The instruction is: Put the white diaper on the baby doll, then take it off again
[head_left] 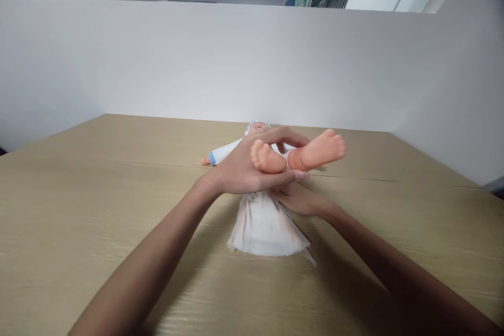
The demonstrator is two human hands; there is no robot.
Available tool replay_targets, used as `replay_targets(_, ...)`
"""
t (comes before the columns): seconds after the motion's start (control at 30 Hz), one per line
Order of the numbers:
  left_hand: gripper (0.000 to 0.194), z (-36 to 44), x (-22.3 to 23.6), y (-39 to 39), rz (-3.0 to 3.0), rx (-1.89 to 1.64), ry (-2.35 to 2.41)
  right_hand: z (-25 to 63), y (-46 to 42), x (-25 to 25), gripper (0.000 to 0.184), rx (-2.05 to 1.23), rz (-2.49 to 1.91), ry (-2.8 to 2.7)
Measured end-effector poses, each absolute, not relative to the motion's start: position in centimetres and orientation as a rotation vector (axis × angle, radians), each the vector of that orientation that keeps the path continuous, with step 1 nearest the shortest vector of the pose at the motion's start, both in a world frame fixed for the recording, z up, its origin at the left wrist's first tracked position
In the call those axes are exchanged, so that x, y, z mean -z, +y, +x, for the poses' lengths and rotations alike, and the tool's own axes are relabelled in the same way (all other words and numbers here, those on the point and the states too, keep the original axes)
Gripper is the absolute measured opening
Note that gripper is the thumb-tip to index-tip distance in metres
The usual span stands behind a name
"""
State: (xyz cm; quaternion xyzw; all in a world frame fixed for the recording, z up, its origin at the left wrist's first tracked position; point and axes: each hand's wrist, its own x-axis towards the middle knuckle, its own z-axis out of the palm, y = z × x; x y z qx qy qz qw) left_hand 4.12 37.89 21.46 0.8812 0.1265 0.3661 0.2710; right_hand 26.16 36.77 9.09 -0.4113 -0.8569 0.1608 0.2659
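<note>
Doll (318, 149) on its back on the table (79, 210), head toward the middle of the far edge, 2 feet raised; left hand (246, 163) curled round the lower legs, thumb below. Right hand (301, 198) at the upper end of the white diaper (268, 226), which spreads toward the near edge; grip hidden, cannot tell. Judged best: light, level leg support, diaper folds smoothed flat.

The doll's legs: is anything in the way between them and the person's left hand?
Nothing visible is: the left hand holds the doll's legs directly, near the feet. The right hand is close by, partly hidden, near the white diaper.
</note>
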Motion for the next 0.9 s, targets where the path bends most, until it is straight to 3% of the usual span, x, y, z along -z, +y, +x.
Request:
replay_targets(0.13,0.039,4.1,-20.9,37.0,2.392,-0.916,0.363,26.8,32.9,-10.1,0.040,-0.480,-1.174,-2.141)
replay_targets(0.33,0.041,4.1,-19.3,35.7,2.387,-0.871,0.421,25.8,29.2,-10.5,0.058,-0.088,-1.275,-1.597)
replay_targets(0.47,0.044,2.8,-18.2,35.0,2.387,-0.786,0.415,25.7,28.9,-11.0,0.052,-0.227,-1.118,-1.809)
replay_targets(0.67,0.066,-2.4,-16.3,34.4,2.458,-0.526,0.427,29.7,28.4,-9.3,0.051,-0.285,-0.897,-2.211)
replay_targets(0.9,0.059,-5.9,-10.9,35.5,2.562,-0.521,0.367,33.9,29.4,-4.0,0.042,0.068,-0.811,-2.465)
